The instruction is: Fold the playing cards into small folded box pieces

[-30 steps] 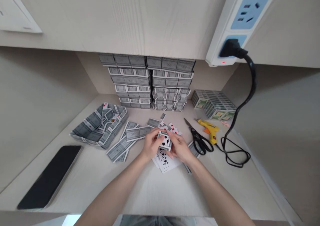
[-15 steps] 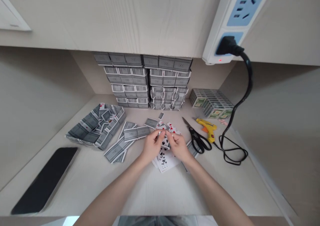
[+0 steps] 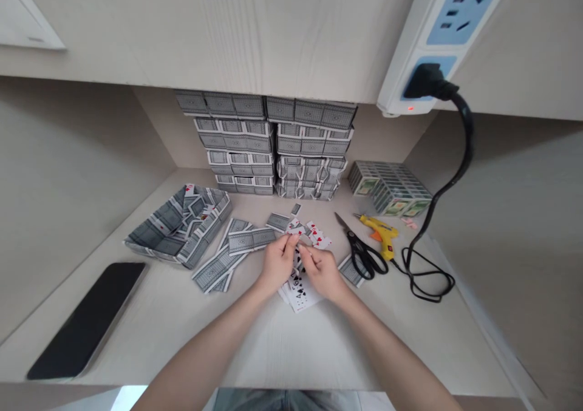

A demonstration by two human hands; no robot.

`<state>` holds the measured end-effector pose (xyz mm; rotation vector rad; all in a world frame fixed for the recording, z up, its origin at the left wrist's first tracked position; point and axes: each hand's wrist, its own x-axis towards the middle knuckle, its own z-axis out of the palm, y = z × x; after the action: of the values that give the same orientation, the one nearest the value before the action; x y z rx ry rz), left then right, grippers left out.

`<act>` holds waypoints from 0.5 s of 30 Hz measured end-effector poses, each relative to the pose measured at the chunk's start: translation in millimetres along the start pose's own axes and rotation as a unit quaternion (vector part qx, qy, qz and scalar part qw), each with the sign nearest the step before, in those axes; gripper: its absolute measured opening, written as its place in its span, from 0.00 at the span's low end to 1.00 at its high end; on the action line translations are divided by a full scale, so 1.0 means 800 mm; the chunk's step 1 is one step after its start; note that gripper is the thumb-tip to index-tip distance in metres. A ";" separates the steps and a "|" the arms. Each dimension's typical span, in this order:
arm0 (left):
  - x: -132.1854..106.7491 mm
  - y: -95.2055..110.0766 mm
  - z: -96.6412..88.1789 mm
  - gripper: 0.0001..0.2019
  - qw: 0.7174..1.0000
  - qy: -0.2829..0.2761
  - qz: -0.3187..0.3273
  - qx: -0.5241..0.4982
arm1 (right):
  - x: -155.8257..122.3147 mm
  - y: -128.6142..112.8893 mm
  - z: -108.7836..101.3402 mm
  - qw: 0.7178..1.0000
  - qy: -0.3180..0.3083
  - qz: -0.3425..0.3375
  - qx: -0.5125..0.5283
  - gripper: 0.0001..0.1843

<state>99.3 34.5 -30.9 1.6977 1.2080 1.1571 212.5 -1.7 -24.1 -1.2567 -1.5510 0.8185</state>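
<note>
Both bare hands are close together over the pale wooden desk, thumbs and fingertips pinched: the left hand and the right hand are closed on a small white playing card with black pips. Fingers cover most of it, so I cannot tell whether it is one layer or several. Just below lies a fan of white, black-spade cards, its upper part hidden by the hands. Beyond them, red-heart cards are partly covered.

Black-handled metal scissors overlap a grey patterned card piece, masking part of it. At the back, stacked grey card-covered boxes run up behind a pale wood panel, which hides their top. The white-and-blue power strip is cut off by the upper edge.
</note>
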 end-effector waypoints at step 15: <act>0.000 -0.007 -0.002 0.18 0.977 0.031 0.092 0.191 | 0.002 0.006 0.009 0.993 0.052 0.080 0.072 0.23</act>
<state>96.1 36.0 -35.8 2.1112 1.4039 1.1461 207.4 1.5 -30.5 -1.3073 -1.2971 0.9345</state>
